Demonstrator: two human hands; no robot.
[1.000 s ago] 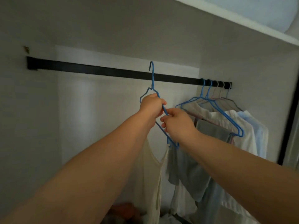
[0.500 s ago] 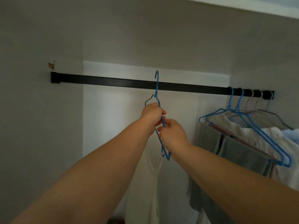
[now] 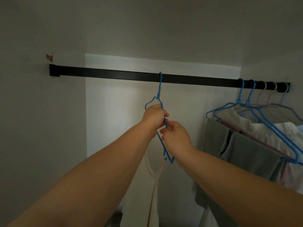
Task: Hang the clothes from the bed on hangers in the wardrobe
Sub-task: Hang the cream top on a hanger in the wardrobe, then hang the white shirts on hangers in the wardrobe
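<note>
Wardrobe interior, dim. Grey side wall (image 3: 32,128) fills the left of frame; paler back panel (image 3: 114,112) at centre, brightest there. Grey ceiling board (image 3: 164,22) across the top. Small brass-coloured fitting (image 3: 49,57) at upper left on the side wall.

Blue hanger (image 3: 159,94) w/ cream top (image 3: 152,185), black rail (image 3: 114,74), grey trousers (image 3: 246,149), white wardrobe wall (image 3: 111,104).
</note>
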